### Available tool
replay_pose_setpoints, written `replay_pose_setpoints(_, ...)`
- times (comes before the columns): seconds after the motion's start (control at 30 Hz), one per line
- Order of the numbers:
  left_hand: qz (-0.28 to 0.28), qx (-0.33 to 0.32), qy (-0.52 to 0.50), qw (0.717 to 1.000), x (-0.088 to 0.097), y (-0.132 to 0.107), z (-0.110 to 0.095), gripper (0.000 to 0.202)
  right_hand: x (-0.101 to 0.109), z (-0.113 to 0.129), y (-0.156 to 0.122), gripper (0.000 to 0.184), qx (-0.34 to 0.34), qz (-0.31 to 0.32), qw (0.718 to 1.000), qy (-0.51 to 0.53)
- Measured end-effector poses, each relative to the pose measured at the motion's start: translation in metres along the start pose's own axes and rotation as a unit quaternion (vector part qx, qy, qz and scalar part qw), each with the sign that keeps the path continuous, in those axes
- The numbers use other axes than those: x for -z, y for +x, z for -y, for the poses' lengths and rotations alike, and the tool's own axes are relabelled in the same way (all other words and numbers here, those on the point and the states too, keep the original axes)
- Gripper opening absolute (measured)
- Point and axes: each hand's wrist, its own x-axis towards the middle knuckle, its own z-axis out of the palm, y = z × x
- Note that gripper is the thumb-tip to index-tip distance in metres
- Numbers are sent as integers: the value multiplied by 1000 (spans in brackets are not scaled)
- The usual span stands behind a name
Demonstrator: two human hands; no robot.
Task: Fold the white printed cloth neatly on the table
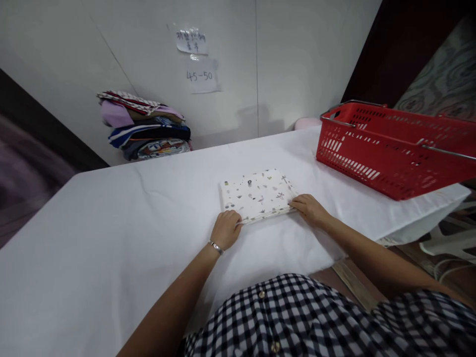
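A folded white cloth with small printed figures (256, 193) lies flat on the white-covered table (111, 238). My left hand (225, 228) grips its near left corner with curled fingers; a silver bracelet is on that wrist. My right hand (308, 207) pinches the near right corner, fingers closed on the edge. Both hands rest on the table at the cloth's near side.
A red plastic basket (394, 148) stands on the table's right end. A pile of folded clothes (145, 126) sits at the back left against the white wall, under two paper notes (201, 74). White plastic chair parts (446, 243) stand off the right edge.
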Motion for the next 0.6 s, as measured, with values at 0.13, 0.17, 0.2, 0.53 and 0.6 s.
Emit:
replay_pose_setpoints(0.13,-5,5,-4,1000,0,0,-2,5,4,1,0,32,4,3,1000,9)
replay_pose_setpoints(0.17,-8,6,-7,1000,0,0,-3,7,4,0,0,32,3,3,1000,10)
replay_pose_setpoints(0.2,-11,6,-9,1000,0,0,-4,8,4,-1,1,32,1,5,1000,9)
replay_pose_setpoints(0.53,-2,14,-1,1000,-2,4,-4,8,2,-7,5,31,8,-11,1000,-7)
replay_pose_setpoints(0.6,0,16,1,1000,-2,3,-5,8,2,-6,1,30,19,-2,1000,6)
